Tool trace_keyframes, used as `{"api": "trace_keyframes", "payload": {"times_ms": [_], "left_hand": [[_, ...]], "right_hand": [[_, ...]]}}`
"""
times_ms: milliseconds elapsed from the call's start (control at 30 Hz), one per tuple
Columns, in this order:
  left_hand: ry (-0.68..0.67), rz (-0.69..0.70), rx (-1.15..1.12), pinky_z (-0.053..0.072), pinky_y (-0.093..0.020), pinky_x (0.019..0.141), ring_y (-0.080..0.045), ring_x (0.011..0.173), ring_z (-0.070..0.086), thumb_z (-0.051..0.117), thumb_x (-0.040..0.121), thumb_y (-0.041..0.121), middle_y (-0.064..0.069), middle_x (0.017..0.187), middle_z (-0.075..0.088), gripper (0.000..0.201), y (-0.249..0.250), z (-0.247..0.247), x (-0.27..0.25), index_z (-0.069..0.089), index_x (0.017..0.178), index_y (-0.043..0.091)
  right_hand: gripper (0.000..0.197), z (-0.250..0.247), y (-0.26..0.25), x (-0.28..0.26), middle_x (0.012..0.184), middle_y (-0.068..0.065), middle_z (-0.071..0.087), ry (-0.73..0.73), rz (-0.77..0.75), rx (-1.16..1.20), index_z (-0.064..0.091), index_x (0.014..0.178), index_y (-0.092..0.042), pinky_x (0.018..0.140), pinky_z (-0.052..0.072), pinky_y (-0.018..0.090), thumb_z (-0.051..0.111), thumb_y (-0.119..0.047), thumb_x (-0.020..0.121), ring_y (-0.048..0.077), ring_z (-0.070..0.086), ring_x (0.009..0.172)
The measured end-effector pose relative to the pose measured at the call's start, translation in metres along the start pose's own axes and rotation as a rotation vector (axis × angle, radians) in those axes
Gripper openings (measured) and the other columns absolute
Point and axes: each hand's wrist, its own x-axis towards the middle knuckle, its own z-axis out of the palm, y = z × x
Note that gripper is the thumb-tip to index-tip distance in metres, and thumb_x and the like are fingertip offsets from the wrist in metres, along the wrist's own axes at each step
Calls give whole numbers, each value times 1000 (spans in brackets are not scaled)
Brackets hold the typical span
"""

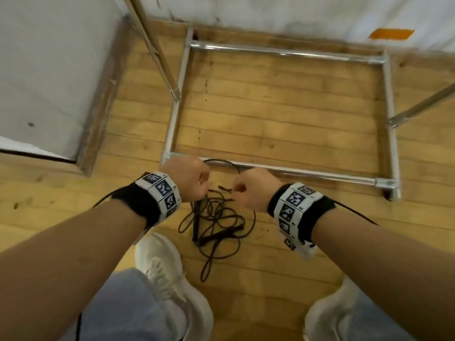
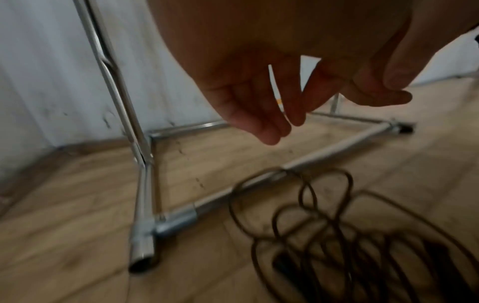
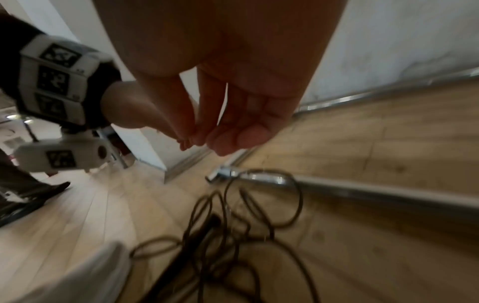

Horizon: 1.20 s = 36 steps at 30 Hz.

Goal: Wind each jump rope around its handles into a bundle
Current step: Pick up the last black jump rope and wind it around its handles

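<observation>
1. The rope (image 1: 216, 217) lay in a loose tangle on the floor (image 1: 283, 107), between the person's shoes (image 1: 170, 274) and the near bar of a metal frame (image 1: 302, 171). Its two dark handles (image 1: 211, 236) sat in the middle of the heap, and one loop reached over the frame's near bar.

2. The left hand (image 1: 190, 178) hung above the heap with its fingers (image 2: 261, 123) loosely curled and held nothing. The right hand (image 1: 253, 188) hung beside it, fingers (image 3: 233, 139) drawn together and equally bare.

3. Likely risk: lifting one handle alone would probably drag the crossed loops tight into a knot, since the cord overlapped itself many times.

4. The loop over the bar could snag on the frame's corner joint (image 2: 178, 222) if the rope were pulled toward the shoes.

5. A trailing loop ran close to the left shoe; a step onto it could pin the cord mid-wind.

6. Whether one rope or more lay in the heap could not be told, so handles of different ropes might get paired by mistake.
</observation>
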Motion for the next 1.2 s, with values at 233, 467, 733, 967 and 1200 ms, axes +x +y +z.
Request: {"api": "trace_keyframes", "payload": {"times_ms": [233, 467, 733, 967, 1200], "left_hand": [[-285, 88, 98, 53, -32, 71, -18, 89, 60, 52, 83, 20, 6, 102, 64, 28, -28, 87, -8, 70, 102, 24], [-111, 251, 170, 54, -39, 63, -34, 86, 60, 79, 69, 6, -18, 102, 60, 24, -30, 115, -13, 69, 90, 3], [-265, 216, 229, 47, -43, 91, -37, 116, 49, 67, 78, 14, -20, 131, 48, 39, -32, 126, -4, 64, 117, 11], [-212, 148, 346, 32, -37, 99, -23, 117, 48, 41, 99, 37, 1, 137, 45, 36, -30, 116, 15, 49, 131, 22], [-59, 142, 127, 44, -36, 82, -26, 103, 46, 48, 95, 27, -6, 123, 46, 30, 2, 52, 35, 50, 122, 15]], "right_hand": [[18, 96, 34, 35, 90, 0, 59, -268, 16, -82, 66, 89, -23, 63, 50, 32, 48, -25, 91, 20, 54, 78], [32, 151, 51, 27, 127, 8, 45, -112, -114, -353, 54, 122, -14, 88, 42, 40, 50, -20, 91, 30, 43, 111], [14, 120, 87, 8, 88, 11, 67, 294, -161, -213, 69, 85, -5, 73, 51, 43, 74, -7, 73, 33, 63, 82], [31, 82, 102, 11, 80, -7, 54, 296, 13, -167, 60, 85, -22, 74, 37, 30, 50, -51, 87, 16, 48, 81], [41, 1, 101, 3, 55, -2, 50, 363, 188, -137, 48, 54, -21, 45, 31, 23, 55, -47, 85, 14, 45, 50]]}}
